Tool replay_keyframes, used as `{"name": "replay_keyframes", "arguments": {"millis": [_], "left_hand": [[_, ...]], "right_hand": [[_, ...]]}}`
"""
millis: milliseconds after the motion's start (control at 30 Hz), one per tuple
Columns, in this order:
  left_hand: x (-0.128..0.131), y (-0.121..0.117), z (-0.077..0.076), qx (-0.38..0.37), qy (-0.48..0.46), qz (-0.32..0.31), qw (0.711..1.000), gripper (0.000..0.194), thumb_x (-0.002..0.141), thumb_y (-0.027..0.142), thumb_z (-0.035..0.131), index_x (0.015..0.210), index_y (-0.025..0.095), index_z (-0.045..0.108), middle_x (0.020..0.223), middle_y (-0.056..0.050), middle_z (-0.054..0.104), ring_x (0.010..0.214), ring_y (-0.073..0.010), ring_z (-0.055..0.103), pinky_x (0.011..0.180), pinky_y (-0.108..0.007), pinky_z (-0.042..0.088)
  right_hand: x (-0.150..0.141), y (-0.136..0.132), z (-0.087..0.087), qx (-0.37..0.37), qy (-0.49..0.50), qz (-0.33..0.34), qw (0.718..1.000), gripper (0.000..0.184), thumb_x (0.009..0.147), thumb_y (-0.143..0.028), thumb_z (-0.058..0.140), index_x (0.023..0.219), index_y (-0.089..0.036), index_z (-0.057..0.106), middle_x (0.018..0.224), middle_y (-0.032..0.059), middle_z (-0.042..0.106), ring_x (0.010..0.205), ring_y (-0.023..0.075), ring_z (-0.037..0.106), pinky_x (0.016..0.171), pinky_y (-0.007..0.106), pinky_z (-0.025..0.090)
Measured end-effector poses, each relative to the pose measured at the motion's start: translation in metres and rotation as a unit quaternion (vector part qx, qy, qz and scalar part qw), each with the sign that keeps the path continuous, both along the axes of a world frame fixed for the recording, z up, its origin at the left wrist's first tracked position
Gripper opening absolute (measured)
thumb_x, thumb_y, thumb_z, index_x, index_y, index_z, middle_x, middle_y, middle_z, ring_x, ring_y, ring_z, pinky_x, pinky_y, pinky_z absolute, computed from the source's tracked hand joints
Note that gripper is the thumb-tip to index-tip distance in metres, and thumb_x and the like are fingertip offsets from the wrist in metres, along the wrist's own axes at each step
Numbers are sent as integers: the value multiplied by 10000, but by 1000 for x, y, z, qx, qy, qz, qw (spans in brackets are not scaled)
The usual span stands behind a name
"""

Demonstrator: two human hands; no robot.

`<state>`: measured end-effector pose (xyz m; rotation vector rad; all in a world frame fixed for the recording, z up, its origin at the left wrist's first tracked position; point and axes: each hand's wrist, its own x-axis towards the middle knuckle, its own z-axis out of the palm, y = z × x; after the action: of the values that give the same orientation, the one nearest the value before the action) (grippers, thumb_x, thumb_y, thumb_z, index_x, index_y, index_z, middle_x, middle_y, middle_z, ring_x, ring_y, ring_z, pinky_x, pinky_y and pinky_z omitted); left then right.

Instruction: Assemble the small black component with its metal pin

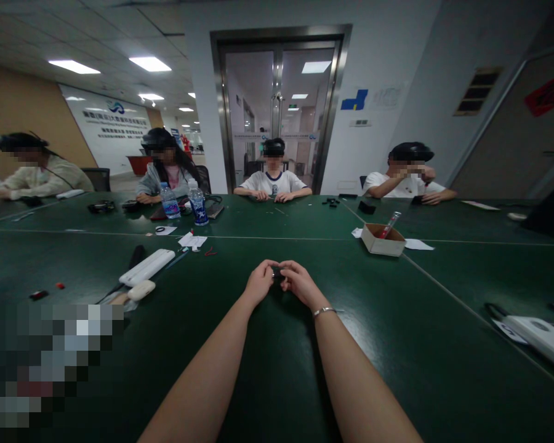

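Over the middle of the green table [277, 344], my left hand [261, 280] and my right hand [299, 282] meet around a small dark object [276, 274]. Fingers of both hands are closed on it from either side, and they cover most of it, so its kind is not clear. My right wrist wears a silver bracelet [325, 311].
To the left lie a long white device [148, 267] and a rounded pale object [141, 290]. Two bottles, one a water bottle [170, 202], stand farther back. An open cardboard box [383, 240] sits at right. Several people in headsets sit around the table.
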<state>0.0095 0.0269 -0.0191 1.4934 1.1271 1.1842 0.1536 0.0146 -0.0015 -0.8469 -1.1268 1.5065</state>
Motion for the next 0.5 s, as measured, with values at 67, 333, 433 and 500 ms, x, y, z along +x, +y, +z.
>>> {"name": "replay_keyframes", "arguments": {"millis": [67,333,433,500], "left_hand": [[-1,0,0,6,10,2,1000,302,867,344,403,1022,178,602,562,38,499,442,-82,406,443,-195,306],[-1,-2,3,5,17,-5,1000,322,859,328,417,1084,183,597,570,40,504,456,-85,410,461,-199,329],[-2,-1,2,7,16,-2,1000,314,858,324,418,1073,185,601,568,41,500,448,-82,400,460,-198,329],[-2,0,1,9,18,-4,1000,316,858,318,412,1076,183,598,558,43,491,444,-82,398,454,-196,321]], "right_hand": [[-1,1,-1,2,9,3,1000,356,645,-297,766,917,-199,559,634,-41,592,480,104,590,435,188,477],[-1,2,-3,23,-48,15,998,506,642,-277,753,1027,-234,429,685,-92,550,425,83,547,423,208,489],[-1,1,-2,9,-34,30,999,499,674,-310,737,1046,-238,413,727,-75,555,489,99,584,509,261,544],[-1,1,-1,-3,-52,29,998,434,730,-379,678,1039,-237,409,684,-81,532,414,91,532,435,256,513]]}}
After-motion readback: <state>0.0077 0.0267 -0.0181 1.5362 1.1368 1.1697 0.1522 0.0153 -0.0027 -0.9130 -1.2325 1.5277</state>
